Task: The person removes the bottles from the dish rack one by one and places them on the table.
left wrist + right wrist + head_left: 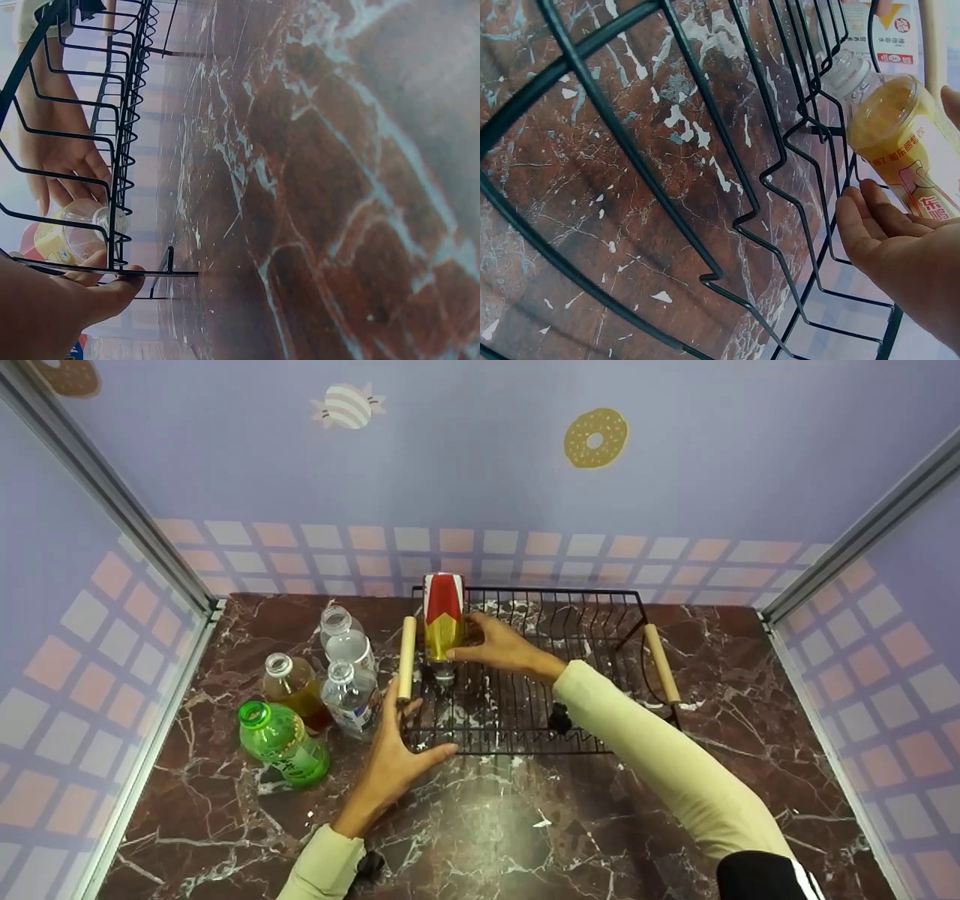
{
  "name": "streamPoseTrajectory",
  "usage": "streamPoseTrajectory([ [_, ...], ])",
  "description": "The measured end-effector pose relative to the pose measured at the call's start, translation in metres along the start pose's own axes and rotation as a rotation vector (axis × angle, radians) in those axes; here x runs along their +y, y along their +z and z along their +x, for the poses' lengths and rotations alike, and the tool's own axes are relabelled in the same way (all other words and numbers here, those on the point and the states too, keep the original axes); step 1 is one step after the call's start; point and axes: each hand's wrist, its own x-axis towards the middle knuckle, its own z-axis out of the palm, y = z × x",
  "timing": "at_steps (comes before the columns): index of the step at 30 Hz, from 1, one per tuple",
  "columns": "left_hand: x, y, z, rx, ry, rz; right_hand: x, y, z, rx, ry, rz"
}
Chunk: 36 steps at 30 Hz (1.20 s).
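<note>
An upside-down bottle with a red and yellow wrap (444, 615) stands in the left end of a black wire rack (525, 591), its clear neck among the wires. My right hand (504, 645) is beside it, thumb tip over the bottle's lower part and loosely spread fingers along its right side. Nearer to me, my left hand (394, 757) touches the rack's front left corner, by the wooden handle (407, 658). Its thumb points out along the front rim. The right wrist view shows the yellow bottle (907, 135) above the right hand's fingers. Wires partly cover it in the left wrist view.
Left of the rack stand a green bottle (289, 754), a bottle of amber liquid (294, 690) and two clear bottles, one behind (349, 641) and one in front (351, 709). A second wooden handle (661, 664) is at the rack's right end. Walls enclose the marbled table.
</note>
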Motion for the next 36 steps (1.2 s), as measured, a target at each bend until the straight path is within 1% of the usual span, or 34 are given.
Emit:
streamPoseTrajectory([
  [5, 0.001, 0.001, -0.001, -0.001, -0.008, -0.006, -0.002, 0.000, 0.000, 0.009, -0.007, -0.018],
  [14, 0.004, 0.007, -0.001, -0.014, -0.003, -0.026, -0.002, 0.002, 0.000, 0.055, -0.011, 0.009],
  [17, 0.004, 0.008, -0.001, -0.020, 0.007, -0.016, -0.004, 0.000, -0.004, 0.057, -0.003, 0.013],
  [21, 0.004, 0.009, -0.002, -0.022, 0.012, -0.004, -0.012, -0.009, -0.011, 0.048, -0.015, 0.031],
  [24, 0.003, 0.008, -0.003, -0.020, 0.003, 0.002, -0.018, -0.019, -0.020, 0.048, -0.034, 0.063],
  [26, 0.002, 0.008, -0.004, -0.015, -0.007, 0.001, -0.023, -0.025, -0.029, 0.046, -0.047, 0.095],
  [28, 0.001, 0.007, -0.004, -0.011, -0.018, -0.002, -0.027, -0.031, -0.040, 0.049, -0.055, 0.102],
  [33, -0.001, 0.002, -0.003, -0.003, -0.036, -0.004, -0.032, -0.047, -0.067, 0.079, -0.053, 0.073],
  [36, -0.001, -0.002, -0.001, 0.002, -0.031, 0.000, -0.033, -0.054, -0.082, 0.104, -0.054, 0.076],
])
